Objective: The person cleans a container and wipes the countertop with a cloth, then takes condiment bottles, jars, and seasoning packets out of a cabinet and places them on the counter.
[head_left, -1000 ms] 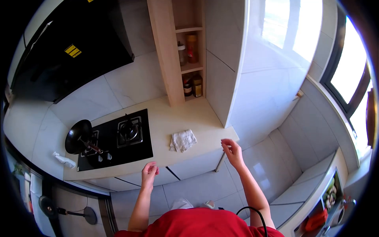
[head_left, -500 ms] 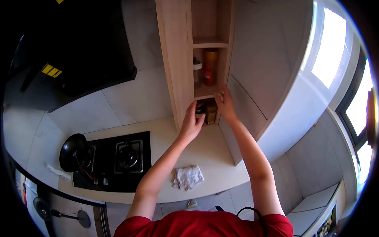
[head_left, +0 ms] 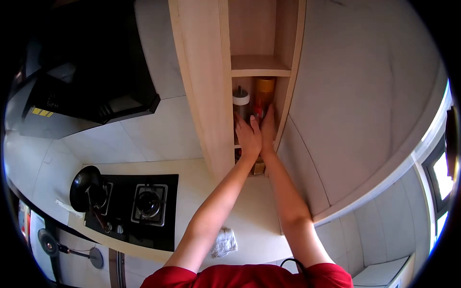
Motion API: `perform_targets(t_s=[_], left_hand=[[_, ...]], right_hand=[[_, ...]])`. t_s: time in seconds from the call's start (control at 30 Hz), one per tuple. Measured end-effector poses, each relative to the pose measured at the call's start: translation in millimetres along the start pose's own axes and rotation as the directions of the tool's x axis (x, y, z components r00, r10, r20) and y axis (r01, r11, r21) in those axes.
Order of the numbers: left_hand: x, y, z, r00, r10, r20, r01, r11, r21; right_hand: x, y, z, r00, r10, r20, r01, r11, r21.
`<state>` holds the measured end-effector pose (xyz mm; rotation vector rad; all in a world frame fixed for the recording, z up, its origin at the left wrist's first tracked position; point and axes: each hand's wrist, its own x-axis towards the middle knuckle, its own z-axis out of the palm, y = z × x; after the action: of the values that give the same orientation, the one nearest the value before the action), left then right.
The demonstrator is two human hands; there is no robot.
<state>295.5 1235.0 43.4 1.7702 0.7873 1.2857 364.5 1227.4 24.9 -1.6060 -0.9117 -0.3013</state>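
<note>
Both hands reach into the middle compartment of a wooden shelf. My left hand is in front of a glass jar with a white lid, its fingers spread over the jar's lower part. My right hand lies along the right side of a taller container with an orange lid and a red lower part. Its fingers are extended, and the palm side is partly hidden by the left hand. The hands overlap near the wrists. Below them, a brown-gold jar shows partly in the lower compartment.
A black gas stove with a black wok stands at the left on the pale counter. A range hood hangs above it. A crumpled cloth lies near the counter's front edge, by my left forearm.
From above the counter's front, both hands have moved forward to the shelf, then up into its middle compartment and closer together. The view has shifted nearer to the shelf.
</note>
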Motion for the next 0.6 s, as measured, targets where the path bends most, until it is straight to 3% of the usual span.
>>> perform_targets(t_s=[0.13, 0.2, 0.27, 0.37, 0.4, 0.47, 0.57, 0.6], left_hand=[[16, -10, 27, 0.987, -0.005, -0.161, 0.008, 1.0, 0.022], [20, -13, 26, 0.988, -0.021, -0.152, 0.027, 0.999, 0.039], [19, -9, 23, 0.989, -0.037, -0.144, 0.046, 0.997, 0.056], [9, -4, 20, 0.99, -0.02, -0.139, 0.025, 0.999, 0.039], [4, -3, 18, 0.993, -0.057, -0.105, 0.058, 0.998, 0.013], [2, -4, 17, 0.993, -0.093, -0.071, 0.092, 0.996, -0.01], [4, -5, 16, 0.993, 0.007, -0.118, 0.003, 0.996, 0.09], [5, 3, 12, 0.989, 0.109, -0.102, -0.095, 0.987, 0.127]], right_hand=[[-1, -7, 1, 0.995, 0.074, -0.061, -0.076, 0.996, -0.044], [2, -8, -3, 0.986, 0.138, -0.092, -0.142, 0.989, -0.035], [6, -4, -3, 0.972, 0.234, -0.037, -0.226, 0.963, 0.144], [0, -11, -10, 0.951, 0.303, 0.059, -0.308, 0.939, 0.152], [-5, -11, -9, 0.951, 0.305, 0.06, -0.31, 0.938, 0.153], [-13, -10, -6, 0.987, 0.158, -0.007, -0.157, 0.985, 0.075], [-12, -11, 4, 0.973, 0.225, -0.05, -0.212, 0.959, 0.187], [-10, 0, 10, 0.973, 0.227, -0.049, -0.214, 0.959, 0.188]])
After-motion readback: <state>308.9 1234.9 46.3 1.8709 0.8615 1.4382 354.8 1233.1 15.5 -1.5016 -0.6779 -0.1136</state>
